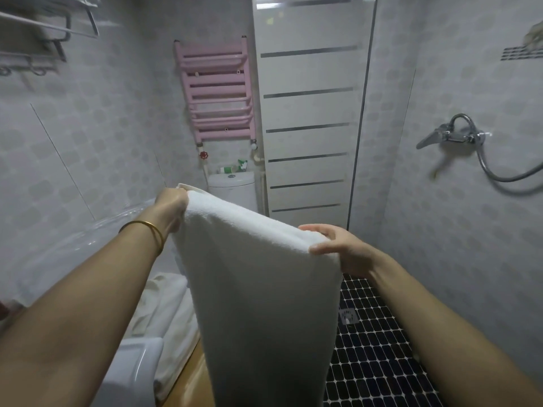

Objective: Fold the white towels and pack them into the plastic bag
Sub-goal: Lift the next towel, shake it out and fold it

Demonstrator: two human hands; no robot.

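Towel, white: held up in mid-air, hanging from its folded top edge. Left hand grips one top corner; right hand pinches the other. Plastic bag, clear: at left, contents indiscernible. Folded towels: stacked below.

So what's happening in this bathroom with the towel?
A person holds a white towel up, folded over at the top, the left hand gripping one end and the right hand pinching the other. Other towels lie piled lower left, near clear plastic that may be the bag.
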